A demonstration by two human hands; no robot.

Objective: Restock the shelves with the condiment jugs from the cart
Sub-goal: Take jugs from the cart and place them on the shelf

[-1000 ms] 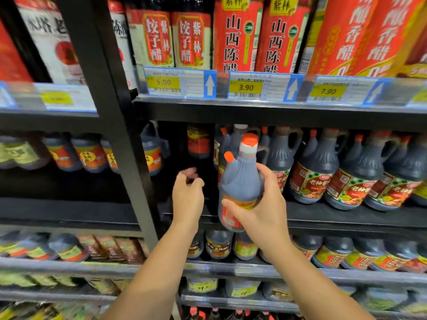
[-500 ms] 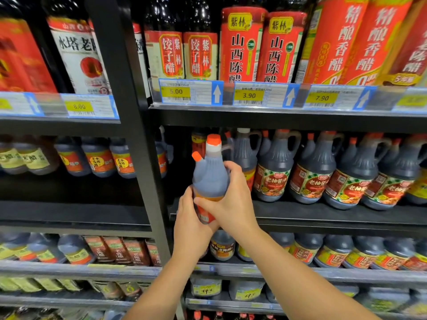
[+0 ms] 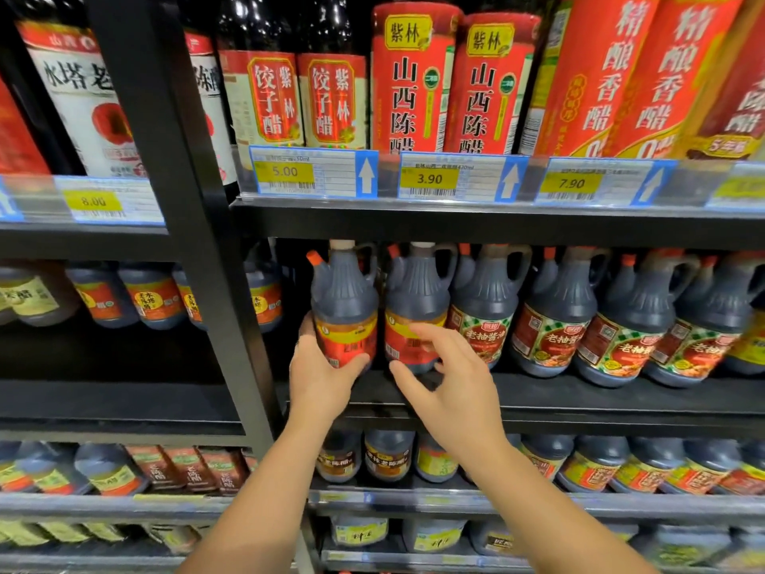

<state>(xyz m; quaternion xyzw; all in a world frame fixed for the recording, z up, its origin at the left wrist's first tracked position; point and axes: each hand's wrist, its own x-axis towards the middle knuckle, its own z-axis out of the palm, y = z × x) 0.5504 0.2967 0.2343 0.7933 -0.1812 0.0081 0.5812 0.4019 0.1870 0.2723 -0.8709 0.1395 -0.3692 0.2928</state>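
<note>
The left hand (image 3: pixel 318 379) reaches up just right of the black upright post (image 3: pixel 198 242) and grips a dark condiment jug (image 3: pixel 345 300) low on its body, thumb curled across the bottom of the red and yellow label, fingers wrapped round the side nearest the post. The jug stands upright at the post end of the middle shelf (image 3: pixel 579 401); the hand hides its base, so whether it rests on the board cannot be told. Further from the post, the right hand (image 3: pixel 451 383) holds nothing: its fingers are spread and loosely bent, the tips in front of the label of a second jug (image 3: pixel 416 300) that stands right beside the first. Whether they touch it cannot be told.

Left of the post, smaller jugs (image 3: pixel 153 296) sit deep on a dark shelf. Right of it, beyond the two jugs, a row of jugs with green-checked labels (image 3: pixel 550 321) fills the same board. Above them run blue-edged price tags (image 3: pixel 314 172), with tall red-labelled bottles (image 3: pixel 414 80) on the shelf over them. Below the hands, more dark jugs (image 3: pixel 389 455) line a lower shelf.
</note>
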